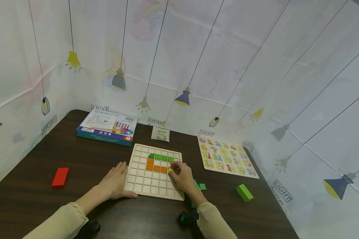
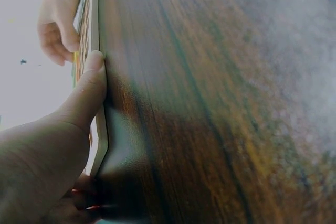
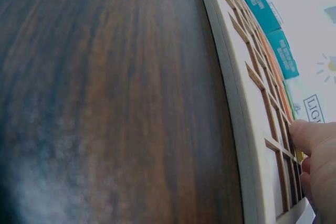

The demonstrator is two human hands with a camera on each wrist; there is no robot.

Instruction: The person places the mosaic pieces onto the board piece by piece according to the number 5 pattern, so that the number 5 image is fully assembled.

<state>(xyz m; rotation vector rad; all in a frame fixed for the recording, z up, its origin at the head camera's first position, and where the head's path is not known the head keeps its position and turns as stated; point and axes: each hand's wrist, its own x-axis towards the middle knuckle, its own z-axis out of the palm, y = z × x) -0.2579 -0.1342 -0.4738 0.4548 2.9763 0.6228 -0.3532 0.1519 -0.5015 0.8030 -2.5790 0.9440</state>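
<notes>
A pale wooden grid board (image 1: 146, 190) lies flat in front of me. Green tiles (image 1: 164, 158) form a row on it, the leftmost one rounded at a corner, and orange tiles (image 1: 157, 168) sit below in an L. With thumb and fingertips, my right hand (image 1: 183, 176) pinches a small yellow tile (image 1: 170, 169) at the right end of the orange row, partly hidden by the fingers. My left hand (image 1: 115, 182) rests at the board's left side, fingers straight. In the left wrist view its thumb (image 2: 86, 95) lies against the near edge.
Green pieces (image 1: 202, 186) lie right of the board, partly behind my right arm. Farther right are a lime block (image 1: 244, 193) and a number board (image 1: 227, 156). A red block (image 1: 60, 177) lies left. Behind stand a boxed set (image 1: 106, 127) and a pattern card (image 1: 160, 133).
</notes>
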